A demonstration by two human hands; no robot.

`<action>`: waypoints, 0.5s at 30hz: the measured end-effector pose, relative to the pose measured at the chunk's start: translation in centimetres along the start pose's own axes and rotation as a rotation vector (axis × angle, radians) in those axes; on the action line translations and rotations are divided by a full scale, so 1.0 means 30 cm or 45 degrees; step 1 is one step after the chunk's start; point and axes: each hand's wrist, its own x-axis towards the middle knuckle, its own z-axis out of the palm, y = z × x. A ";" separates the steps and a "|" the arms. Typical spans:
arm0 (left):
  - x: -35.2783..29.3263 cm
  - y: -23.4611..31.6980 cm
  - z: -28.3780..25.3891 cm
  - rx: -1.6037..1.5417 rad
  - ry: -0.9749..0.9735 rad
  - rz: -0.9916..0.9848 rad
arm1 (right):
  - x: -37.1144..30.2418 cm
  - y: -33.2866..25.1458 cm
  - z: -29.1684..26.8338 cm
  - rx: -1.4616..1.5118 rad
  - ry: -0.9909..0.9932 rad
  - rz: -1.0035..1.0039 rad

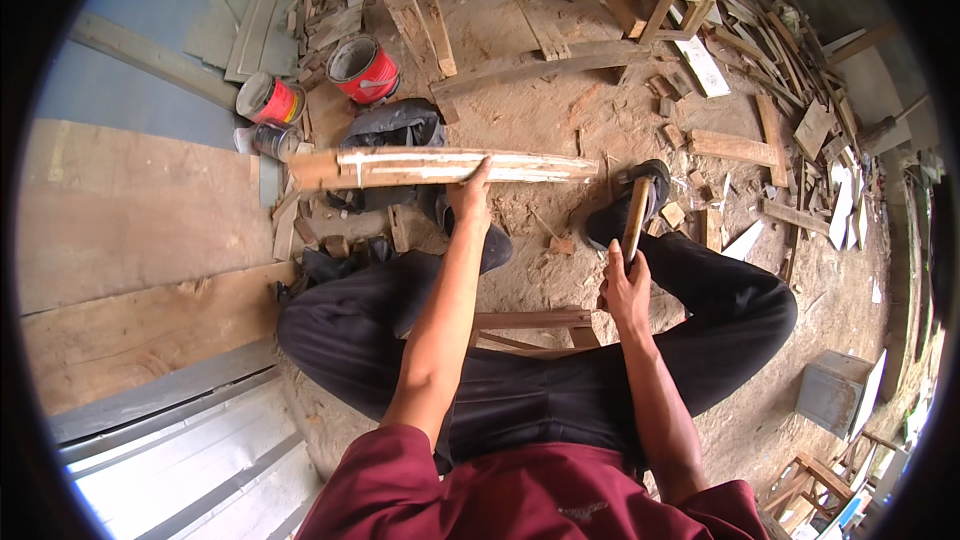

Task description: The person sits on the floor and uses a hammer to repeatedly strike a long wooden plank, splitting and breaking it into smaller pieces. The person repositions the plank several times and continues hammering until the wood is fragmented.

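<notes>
My left hand [469, 198] grips a long wooden plank [395, 168] near its middle, holding it crosswise above the floor. White streaks run along the plank's face, and its left end looks blurred. Closed around a slim wooden handle [636, 215], my right hand [626, 290] is held over the space between my legs, to the right of the plank. The handle points away from me, and its far end overlaps my dark right shoe [652, 180]. Whether a tool head sits there I cannot tell. The plank and the handle are apart.
Two red cans [363, 70] and a black bag [395, 125] lie beyond the plank at left. A wooden frame [545, 70] stands at the far side. Wood offcuts [735, 148] litter the right. A low wooden stool [530, 320] shows between my legs, and a grey metal box [835, 392] stands at lower right.
</notes>
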 end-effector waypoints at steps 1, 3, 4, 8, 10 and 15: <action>-0.004 -0.003 -0.005 -0.142 0.018 -0.055 | 0.005 0.015 0.000 -0.044 0.003 -0.004; 0.090 -0.074 -0.062 -0.284 0.129 -0.155 | 0.013 0.028 0.012 -0.077 -0.034 -0.015; 0.128 -0.096 -0.083 -0.373 0.138 -0.220 | 0.019 0.039 0.018 -0.163 -0.042 -0.043; 0.242 -0.127 -0.128 -0.453 0.305 -0.399 | 0.056 0.008 0.077 -0.371 -0.123 -0.098; 0.211 -0.155 -0.064 -0.366 0.424 -0.389 | 0.090 -0.010 0.098 -0.448 -0.123 -0.062; 0.175 -0.164 -0.044 -0.310 0.472 -0.337 | 0.259 0.048 0.207 -0.678 -0.151 -0.180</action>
